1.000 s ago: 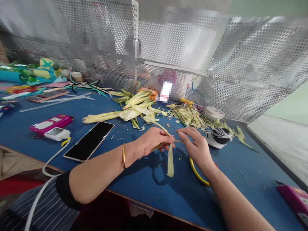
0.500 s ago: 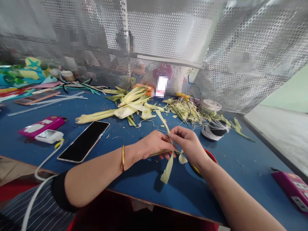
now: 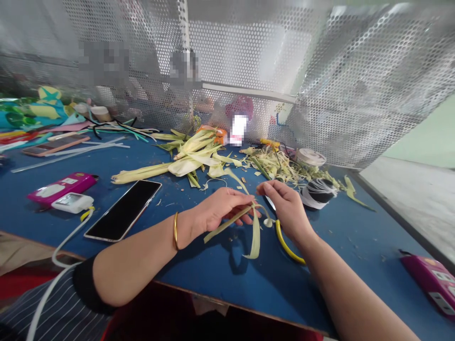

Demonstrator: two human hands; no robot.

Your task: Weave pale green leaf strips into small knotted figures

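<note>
Crossed strips of pale corn husk (image 3: 255, 237) are pinched in my left hand (image 3: 227, 208), which is closed on them at their joining point. One strip hangs down, another points back toward my wrist, and a third stretches up and away. A small curled end sticks out to the right. My right hand (image 3: 284, 206) is a little to the right, thumb and fingers pressed together. Whatever it pinches, such as a fine thread, is too small to make out. Scissors with a yellow handle (image 3: 287, 247) lie on the table below it, partly hidden by that hand.
Corn husks (image 3: 188, 161) lie ahead, with a heap of husk scraps (image 3: 275, 163) beside them. A thread spool (image 3: 317, 193) stands right. A phone (image 3: 124, 210) and a magenta device (image 3: 64, 185) lie left; another magenta device (image 3: 432, 282) is far right. A perforated screen (image 3: 245, 52) stands behind.
My right hand has come off the husk strips and moved slightly up and right. My left hand still grips them; they have swung, and more of the scissors shows.
</note>
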